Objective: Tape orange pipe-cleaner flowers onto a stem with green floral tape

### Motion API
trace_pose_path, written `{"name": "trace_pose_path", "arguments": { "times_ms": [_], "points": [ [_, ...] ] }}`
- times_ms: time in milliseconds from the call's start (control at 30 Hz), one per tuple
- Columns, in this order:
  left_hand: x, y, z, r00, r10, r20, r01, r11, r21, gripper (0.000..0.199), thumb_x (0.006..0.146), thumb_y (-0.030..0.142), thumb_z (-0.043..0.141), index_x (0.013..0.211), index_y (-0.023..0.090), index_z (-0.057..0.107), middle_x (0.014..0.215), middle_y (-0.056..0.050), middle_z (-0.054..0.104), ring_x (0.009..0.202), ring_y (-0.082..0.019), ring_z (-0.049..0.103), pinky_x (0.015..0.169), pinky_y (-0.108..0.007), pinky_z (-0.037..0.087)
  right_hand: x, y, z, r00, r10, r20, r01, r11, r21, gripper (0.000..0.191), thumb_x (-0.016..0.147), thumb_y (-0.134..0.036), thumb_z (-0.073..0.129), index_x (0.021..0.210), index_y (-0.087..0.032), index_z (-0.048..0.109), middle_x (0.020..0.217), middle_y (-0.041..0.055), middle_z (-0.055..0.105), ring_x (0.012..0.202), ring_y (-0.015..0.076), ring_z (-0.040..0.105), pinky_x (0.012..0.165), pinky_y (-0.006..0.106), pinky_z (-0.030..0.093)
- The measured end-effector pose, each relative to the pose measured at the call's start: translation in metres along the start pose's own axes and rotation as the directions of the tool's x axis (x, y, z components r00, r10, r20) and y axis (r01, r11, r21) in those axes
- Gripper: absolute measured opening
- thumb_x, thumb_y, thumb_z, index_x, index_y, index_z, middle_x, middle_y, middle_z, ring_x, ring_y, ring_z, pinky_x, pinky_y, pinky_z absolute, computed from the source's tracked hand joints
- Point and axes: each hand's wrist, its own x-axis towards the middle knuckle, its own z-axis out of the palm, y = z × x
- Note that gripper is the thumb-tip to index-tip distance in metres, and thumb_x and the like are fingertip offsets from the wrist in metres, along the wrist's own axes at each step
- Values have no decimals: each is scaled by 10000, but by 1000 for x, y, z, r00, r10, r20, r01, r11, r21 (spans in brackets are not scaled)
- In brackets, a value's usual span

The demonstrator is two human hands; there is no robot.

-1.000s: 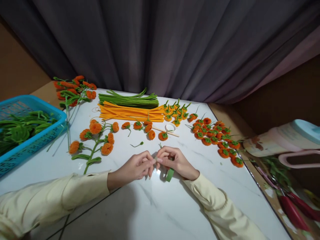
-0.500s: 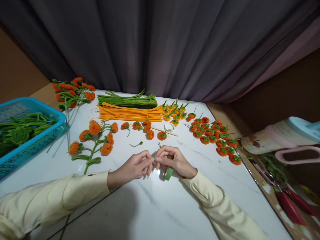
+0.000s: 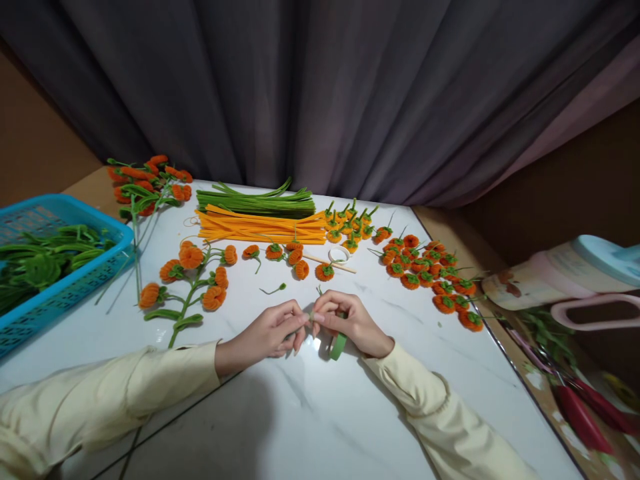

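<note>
Left hand (image 3: 267, 331) and right hand (image 3: 353, 325) are meeting at the fingertips below the frame's centre, pinching a small pale-green piece (image 3: 312, 317) between them. Green tape (image 3: 339, 347) is showing beneath the right hand. Higher up, a short green stem (image 3: 273, 289) is lying on the white surface (image 3: 325, 413), below a row of orange flowers (image 3: 295, 256). Yellow-orange strips (image 3: 263, 225) and green strips (image 3: 255, 203) are stretching across the upper middle, while a blue basket (image 3: 65, 295) is holding green pieces (image 3: 47, 259) at the left edge.
</note>
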Motion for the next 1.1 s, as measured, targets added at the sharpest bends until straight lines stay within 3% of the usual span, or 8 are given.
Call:
{"name": "trace_pose_path", "arguments": {
  "times_ms": [533,800,1100],
  "points": [
    [-1,10,0,987,-118,106,136,973,-185,219,833,357,532,748,157,498,488,50,507,320,-9,198,301,-121,148,-2,3,-3,999,-25,40,24,1000,19,179,775,-247,681,893,-133,610,636,22,666,573,114,609,536,207,437],
    [-3,11,-3,973,-145,181,185,955,-231,175,843,310,521,784,148,548,485,39,508,328,-21,193,291,-122,148,-2,3,-6,995,-37,96,32,998,59,135,780,-216,677,836,-129,589,633,11,641,560,88,584,506,176,410],
    [-3,9,-4,959,-129,254,193,949,-249,166,873,290,493,787,152,522,499,39,515,324,-21,207,300,-126,153,-3,4,-7,992,34,121,-43,996,75,211,759,-286,697,830,-122,584,635,15,626,532,89,553,471,180,392]
  ]
}}
